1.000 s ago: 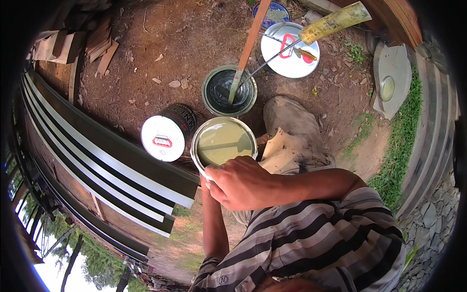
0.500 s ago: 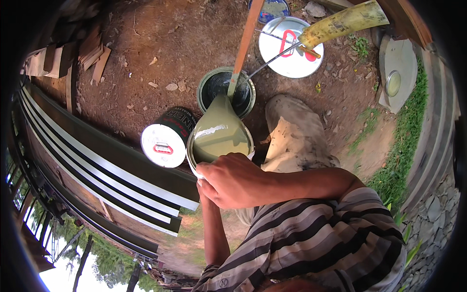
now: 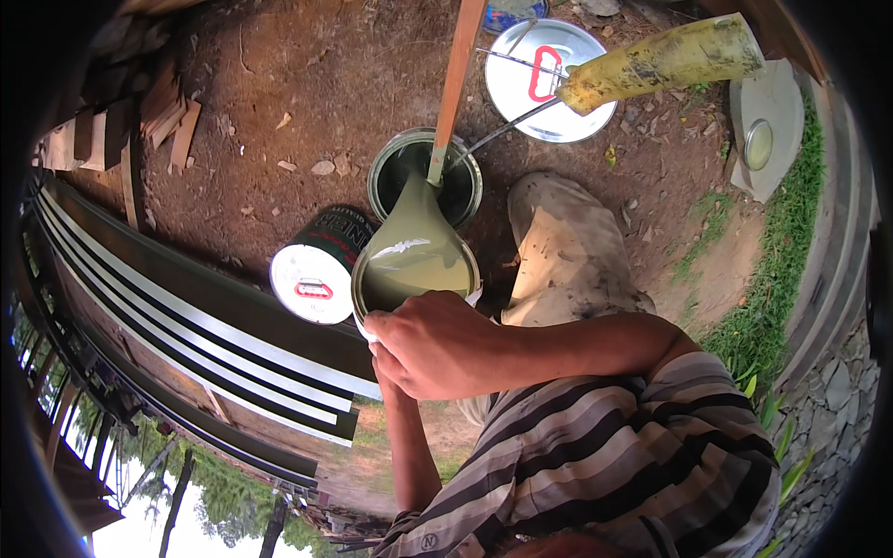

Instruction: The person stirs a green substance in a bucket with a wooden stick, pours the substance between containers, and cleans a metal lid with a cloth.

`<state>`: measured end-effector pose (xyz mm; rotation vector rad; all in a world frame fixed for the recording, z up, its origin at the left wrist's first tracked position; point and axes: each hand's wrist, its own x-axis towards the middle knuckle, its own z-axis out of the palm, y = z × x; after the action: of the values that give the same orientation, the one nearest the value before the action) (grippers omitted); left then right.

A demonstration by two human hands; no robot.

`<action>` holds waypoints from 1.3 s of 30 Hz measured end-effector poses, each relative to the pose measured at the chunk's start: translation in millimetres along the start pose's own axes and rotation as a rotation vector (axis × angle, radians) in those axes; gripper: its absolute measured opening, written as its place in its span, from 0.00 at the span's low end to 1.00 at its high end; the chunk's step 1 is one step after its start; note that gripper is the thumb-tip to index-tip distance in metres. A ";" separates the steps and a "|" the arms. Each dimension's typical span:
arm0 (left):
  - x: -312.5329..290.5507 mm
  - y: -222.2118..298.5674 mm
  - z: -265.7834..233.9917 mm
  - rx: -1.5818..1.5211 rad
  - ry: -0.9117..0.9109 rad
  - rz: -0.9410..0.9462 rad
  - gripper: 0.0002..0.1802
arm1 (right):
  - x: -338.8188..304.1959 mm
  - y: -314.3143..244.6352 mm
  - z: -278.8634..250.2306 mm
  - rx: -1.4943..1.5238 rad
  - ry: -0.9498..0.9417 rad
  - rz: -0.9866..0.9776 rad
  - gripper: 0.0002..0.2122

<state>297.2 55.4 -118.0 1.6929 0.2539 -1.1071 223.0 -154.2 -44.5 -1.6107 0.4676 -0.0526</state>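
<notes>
My right hand (image 3: 433,344) is closed on the rim of a tilted paint can (image 3: 475,279). Olive-green paint (image 3: 419,265) pours from its far lip in a broad stream into a second, upright can (image 3: 374,181). My left forearm (image 3: 409,456) comes up beneath the right hand; the left hand is hidden behind it and the tilted can, so its fingers do not show. In the receiving can stands a wooden stick (image 3: 456,84), its lower end coated with paint. A metal rod (image 3: 512,127) runs from the same can to a yellow, stained paint roller (image 3: 665,65).
A closed can with a white top (image 3: 312,284) sits left of the tilted one. Beyond lies a silver lid or can top with a red handle (image 3: 530,102). Long dark and white boards (image 3: 205,325) lie at left, with wood offcuts (image 3: 167,121) behind. My trousered knee (image 3: 572,246) is close right.
Paint still streams between the two cans, and my right hand keeps its hold. The roller has turned somewhat and sits lower and farther right in view; the whole view has shifted slightly.
</notes>
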 end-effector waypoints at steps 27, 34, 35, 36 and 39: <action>-8.9 4.7 -3.5 -0.091 0.107 -0.069 0.30 | -2.4 6.5 2.2 -0.043 0.031 -0.022 0.08; -14.9 17.3 8.4 0.046 0.141 -0.048 0.29 | -2.7 7.2 3.4 -0.046 0.022 -0.021 0.08; -14.0 14.6 5.3 0.092 0.135 -0.022 0.29 | -3.0 7.1 3.9 -0.050 0.018 -0.017 0.08; -13.3 11.6 2.0 0.136 0.130 0.004 0.28 | -3.4 6.8 5.0 -0.054 0.012 -0.014 0.08; -7.4 1.0 -9.7 0.190 0.090 0.078 0.26 | -3.4 5.8 4.8 -0.048 0.014 -0.017 0.08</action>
<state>299.1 65.6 -111.5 1.9076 0.1410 -1.0245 219.8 -148.7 -49.7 -1.6627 0.4691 -0.0665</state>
